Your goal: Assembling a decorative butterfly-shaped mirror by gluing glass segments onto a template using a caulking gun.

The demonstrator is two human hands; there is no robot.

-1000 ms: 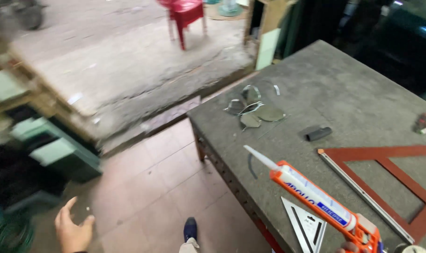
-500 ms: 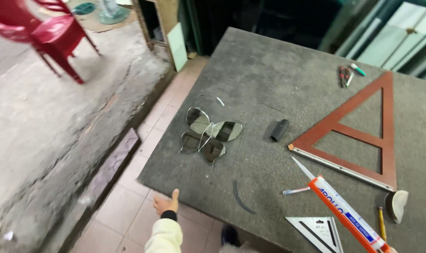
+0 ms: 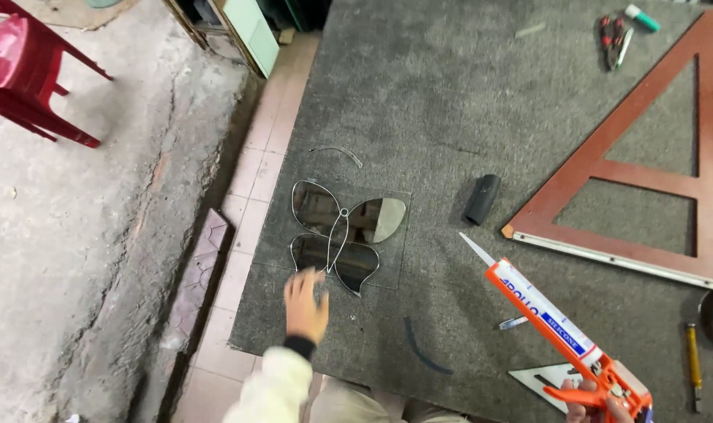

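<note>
The tabletop (image 3: pixel 466 94) is covered in coarse grey carpet, a soft bed that keeps glass from sliding or chipping. Far beyond the right hand's grip lies a big wooden triangle (image 3: pixel 607 168), reddish brown, with a pale metal strip along one edge.

Just ahead of the left hand (image 3: pixel 305 301) sits the butterfly (image 3: pixel 342 233): four wing-shaped mirror pieces edged in thin bright wire, laid on a clear square pane. The left hand's grip is released, fingers spread flat, the fingertips just at the lower wing; whether they touch it I cannot tell.

The right hand (image 3: pixel 603 401) is mostly cut off by the picture's edge, but its grip is clenched on the handle of the orange sealant gun (image 3: pixel 564 333). The white tube and long tapered nozzle point away from that grip toward the butterfly, the tip well short of it.

To do this well, I judge the left hand should press on the pane's edge rather than on the mirror faces, steadying it while the nozzle follows the wire at an even pace with a light squeeze.

Between the nozzle tip and the triangle lies a short black cylinder (image 3: pixel 481 198). A dark curved strip (image 3: pixel 421 348) lies between the two hands.
</note>
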